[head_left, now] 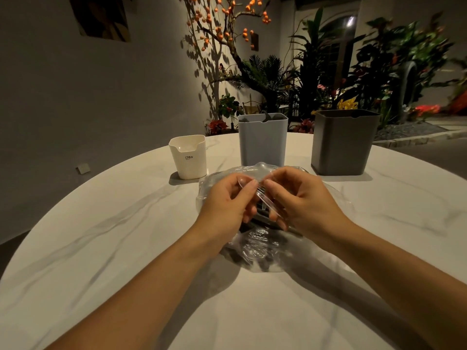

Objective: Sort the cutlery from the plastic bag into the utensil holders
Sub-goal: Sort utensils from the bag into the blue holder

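— Nearest, what do you see?
— Two bare forearms reaching in over the round white marble-patterned table [106, 248]; between them lies the crumpled clear plastic bag [255, 251], flat on the tabletop, with dark cutlery [262, 213] showing dimly through it.
— And the hands?
— Both sit over the bag's middle, fingertips nearly meeting; the left hand [228, 198] pinches a fold of the clear film between thumb and forefinger; the right hand [300, 198] has its fingers curled round the film just beside it.
— Which pieces of cutlery?
— Too dark and blurred to say.
— The holders?
— Three stand beyond the bag: a short cream plastic holder [188, 157] on the left; a taller pale grey holder [262, 140] in the middle, something dark poking above its rim; a dark grey holder [343, 142] on the right; all upright, apart from one another.
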A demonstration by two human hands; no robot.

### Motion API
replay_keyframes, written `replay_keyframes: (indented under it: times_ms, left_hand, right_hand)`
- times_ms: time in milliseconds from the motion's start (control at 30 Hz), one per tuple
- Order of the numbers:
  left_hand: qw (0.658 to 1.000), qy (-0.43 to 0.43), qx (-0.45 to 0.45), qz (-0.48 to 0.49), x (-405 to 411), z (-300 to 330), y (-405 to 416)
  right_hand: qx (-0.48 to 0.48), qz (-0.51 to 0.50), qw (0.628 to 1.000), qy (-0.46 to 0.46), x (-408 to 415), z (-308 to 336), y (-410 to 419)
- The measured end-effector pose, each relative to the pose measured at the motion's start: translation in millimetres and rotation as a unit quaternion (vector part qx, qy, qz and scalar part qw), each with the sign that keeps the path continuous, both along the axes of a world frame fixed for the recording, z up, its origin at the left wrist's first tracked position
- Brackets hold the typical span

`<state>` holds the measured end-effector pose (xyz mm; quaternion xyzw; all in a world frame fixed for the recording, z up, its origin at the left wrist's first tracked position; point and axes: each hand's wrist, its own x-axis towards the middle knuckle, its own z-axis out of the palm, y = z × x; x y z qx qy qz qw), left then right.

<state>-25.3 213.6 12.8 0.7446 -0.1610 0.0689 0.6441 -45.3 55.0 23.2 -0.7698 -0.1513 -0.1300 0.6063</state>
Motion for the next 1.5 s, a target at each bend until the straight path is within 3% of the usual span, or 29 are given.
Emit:
replay_keyframes:
  times_ms: [100, 267, 433, 600, 700, 833, 967, 1067, 1333, 1500]
  left_hand:
    - [0.999, 0.01, -0.028, 0.022, 0.3, 0.0, 0.0]
    - [0.996, 0.011, -0.04, 0.074, -0.7, 2.8, -1.0]
    - [0.988, 0.046, -0.139, 0.057, -3.6, 9.2, -6.1]
    - [0.981, 0.078, -0.177, 0.035, -6.7, 15.4, -6.2]
    - [0.984, 0.137, -0.116, 0.011, -10.3, 17.4, -6.9]
    - [0.974, 0.208, -0.045, -0.078, -18.0, 21.7, -9.2]
    - [0.972, 0.188, 0.055, -0.133, -21.0, 17.9, -10.5]
    - [0.974, 0.148, 0.125, -0.114, -22.7, 15.2, -12.0]
    - [0.976, 0.173, 0.051, -0.119, -17.9, 12.7, -8.5]
    - [0.98, 0.162, 0.059, -0.101, -14.9, 8.5, -13.4]
  right_hand:
    - [0.003, 0.016, 1.0, 0.018, 0.7, -0.3, 0.0]
    - [-0.081, -0.046, 0.995, -0.031, 4.9, -4.4, -0.6]
    - [-0.068, -0.027, 0.997, -0.04, 3.6, -0.1, 2.2]
    - [-0.066, -0.032, 0.997, -0.019, 3.1, 0.8, 4.6]
    - [0.014, 0.006, 0.999, 0.037, 1.9, 1.4, 7.4]
    - [0.062, 0.007, 0.997, 0.046, -0.5, 6.7, 9.4]
    - [0.135, 0.002, 0.988, 0.073, -2.2, 15.1, 8.5]
    - [0.15, -0.009, 0.985, 0.085, -1.1, 14.2, 8.7]
    - [0.176, 0.004, 0.978, 0.113, -2.1, 12.3, 6.6]
    - [0.167, -0.021, 0.979, 0.111, -1.8, 11.4, 9.5]
